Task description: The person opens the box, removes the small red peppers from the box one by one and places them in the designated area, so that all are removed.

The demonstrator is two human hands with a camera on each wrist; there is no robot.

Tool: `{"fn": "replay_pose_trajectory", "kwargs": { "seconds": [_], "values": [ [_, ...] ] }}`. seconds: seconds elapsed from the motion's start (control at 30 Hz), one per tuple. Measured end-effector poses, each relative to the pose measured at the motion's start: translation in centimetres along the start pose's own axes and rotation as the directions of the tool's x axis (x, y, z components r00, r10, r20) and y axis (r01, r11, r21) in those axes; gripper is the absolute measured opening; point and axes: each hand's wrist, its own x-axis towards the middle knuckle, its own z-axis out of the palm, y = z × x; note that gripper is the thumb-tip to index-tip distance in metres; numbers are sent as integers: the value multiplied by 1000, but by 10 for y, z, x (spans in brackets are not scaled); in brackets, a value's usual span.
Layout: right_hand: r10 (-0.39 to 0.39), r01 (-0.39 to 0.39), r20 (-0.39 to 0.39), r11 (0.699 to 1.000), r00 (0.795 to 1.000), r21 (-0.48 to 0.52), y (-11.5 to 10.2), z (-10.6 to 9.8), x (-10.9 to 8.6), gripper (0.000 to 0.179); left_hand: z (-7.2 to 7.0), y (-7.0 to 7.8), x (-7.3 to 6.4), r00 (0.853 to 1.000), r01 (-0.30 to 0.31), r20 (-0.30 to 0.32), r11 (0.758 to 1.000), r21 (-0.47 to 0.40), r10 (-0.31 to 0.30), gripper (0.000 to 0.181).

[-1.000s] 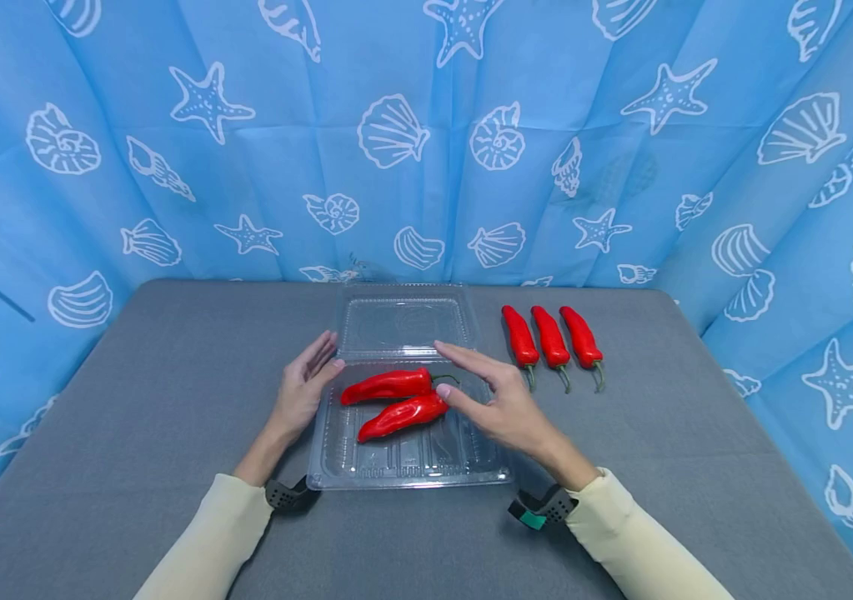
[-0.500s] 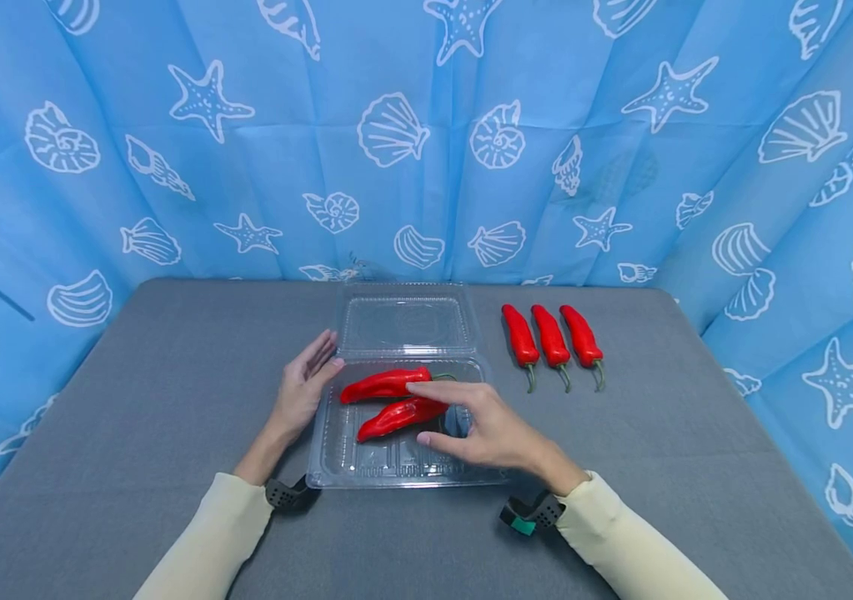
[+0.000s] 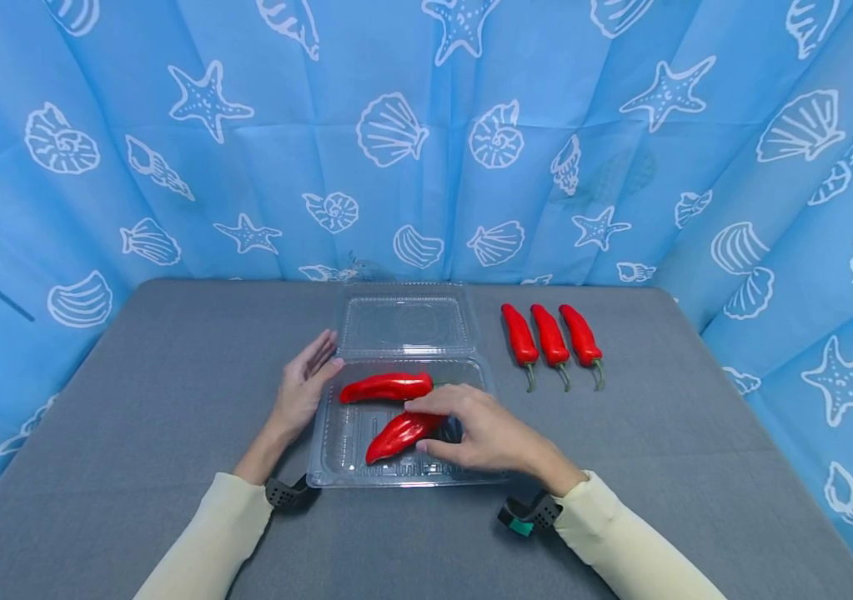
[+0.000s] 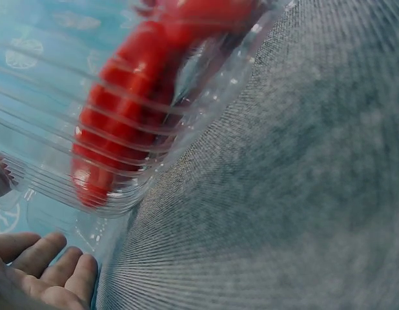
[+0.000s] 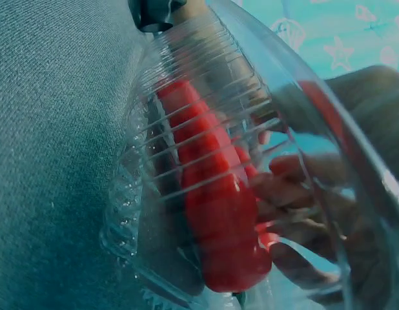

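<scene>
A clear plastic clamshell box (image 3: 336, 467) lies unfolded, its lid (image 3: 403, 325) laid back on the far side. Inside are two red peppers with green stems: a far one (image 3: 384, 387) lying crosswise and a near one (image 3: 396, 437) slanting toward the front. My right hand (image 3: 482, 433) reaches into the tray and holds the near pepper by its stem end, fingers on its far side and thumb on its near side. That grip is partly hidden; in the right wrist view its fingers (image 5: 283, 194) show behind the ribbed wall. My left hand (image 3: 302, 392) rests along the tray's left edge, fingers extended.
Three more red peppers (image 3: 552, 337) lie in a row to the right of the lid, stems toward me. A grey cloth (image 3: 171, 400) covers the table. Behind it hangs a blue curtain (image 3: 426, 192) with white sea shapes.
My right hand has come left and down onto the near pepper, which has shifted toward me and turned, widening the gap to the far pepper. The left hand keeps its place.
</scene>
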Motion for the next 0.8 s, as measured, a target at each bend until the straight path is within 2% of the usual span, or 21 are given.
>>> {"fn": "replay_pose_trajectory", "kwargs": {
  "seconds": [0.23,0.47,0.6,0.8],
  "values": [
    [-47,47,64,999,997,-1,1,-3,-1,50,0,0,0,1000,-6,0,1000,3,6,64],
    [-88,96,118,993,989,-63,2,-3,1,45,0,1,0,1000,-1,2,1000,5,1,65],
    [-86,96,133,992,987,-76,1,-3,1,44,0,1,0,1000,-1,2,1000,3,1,64],
    [-49,60,157,996,986,-69,-1,-3,1,53,0,2,-1,1000,-7,3,1000,16,7,64]
  ]
}}
